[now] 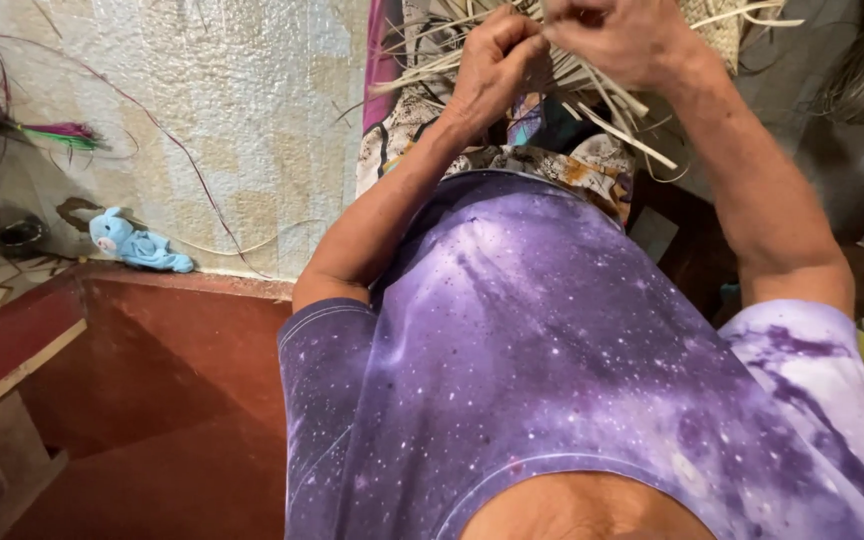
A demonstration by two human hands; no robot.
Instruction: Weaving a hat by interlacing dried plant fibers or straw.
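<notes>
We look down over a purple, star-speckled cotton shirt [552,370] to the half-woven piece of pale, flat palm-leaf strips [592,90] held up at the top of the view, above a patterned cloth [552,165]. We would keep each strip flat and taut, pulled snug against its neighbour. Our left hand [497,60] is closed, fingers curled on a bunch of strips; our right hand [622,35], touching it, pinches strips too. A small blue plush toy [137,243] lies by the wall.
</notes>
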